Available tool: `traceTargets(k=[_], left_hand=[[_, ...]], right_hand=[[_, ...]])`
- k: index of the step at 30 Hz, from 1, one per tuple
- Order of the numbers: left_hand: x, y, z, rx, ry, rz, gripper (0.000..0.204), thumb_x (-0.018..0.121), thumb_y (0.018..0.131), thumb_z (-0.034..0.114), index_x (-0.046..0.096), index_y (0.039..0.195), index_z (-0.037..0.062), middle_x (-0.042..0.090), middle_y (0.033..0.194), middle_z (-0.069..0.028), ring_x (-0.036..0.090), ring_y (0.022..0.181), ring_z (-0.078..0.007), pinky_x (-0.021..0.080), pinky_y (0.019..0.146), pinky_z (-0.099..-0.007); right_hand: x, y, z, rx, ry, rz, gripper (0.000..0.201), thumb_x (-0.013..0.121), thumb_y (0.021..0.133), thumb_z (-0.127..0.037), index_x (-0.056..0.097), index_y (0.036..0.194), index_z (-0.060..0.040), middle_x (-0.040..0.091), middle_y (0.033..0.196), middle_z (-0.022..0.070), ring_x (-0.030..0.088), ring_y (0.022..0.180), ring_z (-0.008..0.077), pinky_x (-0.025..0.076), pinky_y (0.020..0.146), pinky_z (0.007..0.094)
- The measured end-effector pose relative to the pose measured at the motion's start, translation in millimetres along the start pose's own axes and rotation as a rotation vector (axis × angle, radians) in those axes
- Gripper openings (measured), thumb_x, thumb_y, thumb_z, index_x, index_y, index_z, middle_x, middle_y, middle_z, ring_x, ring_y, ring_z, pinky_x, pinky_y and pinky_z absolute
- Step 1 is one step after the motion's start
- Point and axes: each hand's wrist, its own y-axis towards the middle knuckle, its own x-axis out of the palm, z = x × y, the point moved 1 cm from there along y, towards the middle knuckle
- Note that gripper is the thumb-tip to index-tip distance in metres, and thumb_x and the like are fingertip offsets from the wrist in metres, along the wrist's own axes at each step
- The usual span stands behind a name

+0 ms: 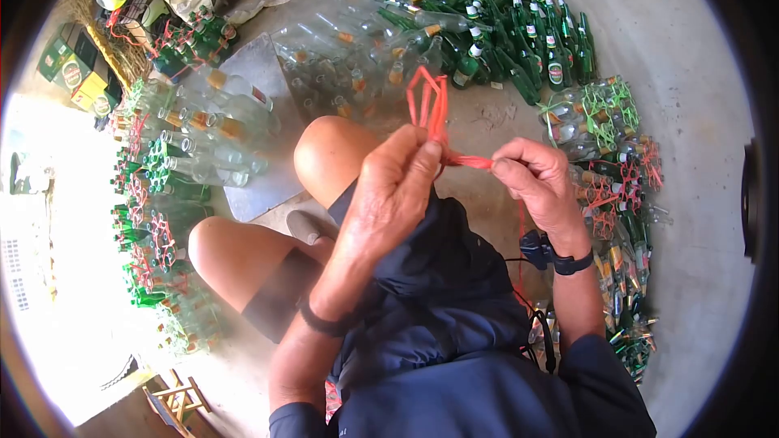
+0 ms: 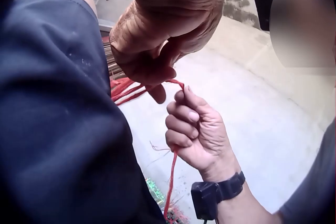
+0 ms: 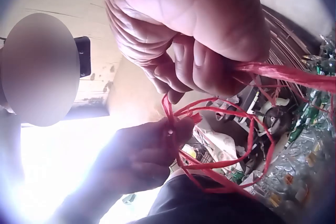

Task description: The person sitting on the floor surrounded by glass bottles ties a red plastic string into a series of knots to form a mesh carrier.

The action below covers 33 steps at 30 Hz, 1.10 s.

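Observation:
Red plastic twine (image 1: pixel 438 109) is held up in front of the person's lap. My left hand (image 1: pixel 393 178) grips it between thumb and fingers, and its loops rise above the fist. To the right, my right hand (image 1: pixel 535 182) pinches a strand stretched short and taut from the left hand. In the left wrist view a tail of red twine (image 2: pixel 171 182) hangs below the curled right fingers. The right wrist view shows the open loops (image 3: pixel 252 150) spreading out from the left hand (image 3: pixel 142 153), with a strand (image 3: pixel 289 73) leaving the right fist.
Green bottles (image 1: pixel 527 40) lie piled at the back. Clear bottles (image 1: pixel 219 122) stand in rows on the left, beside a grey board (image 1: pixel 251 186). Bundles tied with green and red twine (image 1: pixel 596 118) line the right. A small wooden stool (image 1: pixel 178 401) is at lower left.

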Motion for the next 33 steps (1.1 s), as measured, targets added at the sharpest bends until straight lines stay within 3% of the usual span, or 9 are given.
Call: traceTargets(k=[4, 9, 14, 15, 19, 22, 26, 29, 33], left_hand=[[4.9, -3.6, 3.7, -0.211, -0.100, -0.072, 0.026, 0.052, 0.111, 0.018, 0.063, 0.104, -0.0035, 0.059, 0.076, -0.0012, 0.049, 0.069, -0.0070, 0.043, 0.061, -0.0253], [-9.4, -4.3, -0.6, -0.038, 0.171, -0.097, 0.032, 0.060, 0.108, 0.023, 0.070, 0.097, -0.0053, 0.064, 0.078, -0.0024, 0.055, 0.071, -0.0100, 0.046, 0.064, -0.0281], [-37.3, -7.7, 24.5, -0.175, 0.292, -0.107, 0.033, 0.065, 0.105, 0.028, 0.074, 0.095, -0.0022, 0.063, 0.075, -0.0008, 0.056, 0.070, -0.0107, 0.046, 0.064, -0.0281], [-45.0, -6.9, 24.3, -0.122, 0.230, -0.002, 0.029, 0.069, 0.101, 0.032, 0.074, 0.089, 0.0061, 0.057, 0.066, 0.0056, 0.044, 0.053, -0.0026, 0.033, 0.047, -0.0225], [-93.6, -2.4, 35.5, -0.223, -0.239, 0.460, 0.023, 0.064, 0.104, 0.027, 0.063, 0.095, 0.0064, 0.054, 0.071, 0.0047, 0.041, 0.050, -0.0012, 0.028, 0.039, -0.0213], [-156.4, -8.3, 24.5, -0.016, -0.627, 0.347, 0.020, 0.057, 0.108, 0.022, 0.063, 0.099, 0.0048, 0.061, 0.081, -0.0010, 0.051, 0.058, -0.0047, 0.036, 0.045, -0.0198], [-197.6, -17.2, 21.6, 0.161, -0.742, 0.363, 0.021, 0.053, 0.110, 0.020, 0.058, 0.107, -0.0001, 0.046, 0.074, 0.0031, 0.038, 0.057, -0.0040, 0.029, 0.046, -0.0220], [-198.8, -16.4, 18.1, 0.197, -0.638, 0.422, 0.021, 0.054, 0.109, 0.017, 0.058, 0.111, -0.0035, 0.041, 0.074, 0.0050, 0.029, 0.056, -0.0051, 0.028, 0.050, -0.0219], [-94.9, -3.1, 39.9, 0.114, -0.080, 0.722, 0.031, 0.062, 0.107, 0.025, 0.067, 0.116, -0.0040, 0.047, 0.076, 0.0072, 0.037, 0.061, -0.0013, 0.030, 0.053, -0.0203]], right_hand=[[10.5, 7.9, -2.6, -0.086, -0.125, -0.022, 0.012, 0.070, 0.100, -0.013, 0.072, 0.094, -0.0022, 0.053, 0.072, -0.0094, 0.041, 0.065, -0.0007, 0.033, 0.055, 0.0211], [1.7, 11.9, 11.1, -0.074, -0.257, -0.112, 0.013, 0.071, 0.100, -0.013, 0.072, 0.093, -0.0020, 0.055, 0.073, -0.0090, 0.045, 0.067, -0.0005, 0.036, 0.057, 0.0211], [-37.4, 16.6, 38.4, 0.000, -0.197, -0.170, 0.018, 0.072, 0.099, -0.019, 0.071, 0.091, -0.0029, 0.054, 0.069, -0.0080, 0.042, 0.062, 0.0000, 0.033, 0.054, 0.0207], [-47.6, 14.2, 41.5, 0.105, -0.140, -0.158, 0.018, 0.072, 0.099, -0.020, 0.070, 0.091, -0.0035, 0.052, 0.068, -0.0084, 0.041, 0.060, -0.0001, 0.031, 0.053, 0.0207], [-82.2, -0.1, 61.8, 0.247, 0.039, -0.116, 0.021, 0.071, 0.101, -0.024, 0.069, 0.093, -0.0045, 0.048, 0.067, -0.0095, 0.037, 0.056, 0.0001, 0.029, 0.050, 0.0200], [-104.4, -14.5, 78.2, 0.302, 0.111, -0.102, 0.022, 0.070, 0.102, -0.025, 0.069, 0.094, -0.0045, 0.047, 0.067, -0.0097, 0.037, 0.056, 0.0001, 0.029, 0.051, 0.0194], [-123.3, -31.1, 100.4, 0.369, 0.149, -0.050, 0.023, 0.068, 0.103, -0.025, 0.069, 0.094, -0.0038, 0.044, 0.066, -0.0104, 0.035, 0.056, 0.0000, 0.028, 0.051, 0.0198], [-118.5, -31.8, 101.1, 0.363, 0.133, -0.008, 0.022, 0.067, 0.103, -0.024, 0.069, 0.094, -0.0042, 0.042, 0.066, -0.0108, 0.034, 0.056, -0.0001, 0.028, 0.050, 0.0201], [-87.2, -18.4, 72.3, 0.308, 0.101, 0.005, 0.020, 0.066, 0.103, -0.022, 0.071, 0.094, -0.0052, 0.045, 0.066, -0.0111, 0.036, 0.056, -0.0001, 0.028, 0.050, 0.0199]])
